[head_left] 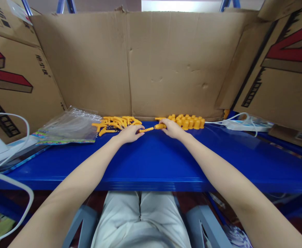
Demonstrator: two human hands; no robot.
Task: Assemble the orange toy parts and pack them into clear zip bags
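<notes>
Holding two slim pieces nearly end to end, a person works at a blue metal table [161, 155], the pieces straight ahead at 12 o'clock. The left hand [129, 134] grips a ridged yellow rod [148, 130]; the right hand [174, 129] pinches a smooth yellow piece [159, 126]. Whether their tips touch cannot be told. Parts this slim appear to call for light fingertips and steady alignment. Curved yellow parts [120, 121] lie heaped at 11 o'clock, crowding the left hand, while rounded yellow knobs [189, 122] stand grouped at 1 o'clock, just beside the right. Clear plastic bags [68, 129] lie at 10 o'clock, a white power strip [246, 125] at 2. A tall brown cardboard panel [166, 65] limits reach beyond 12 o'clock.
</notes>
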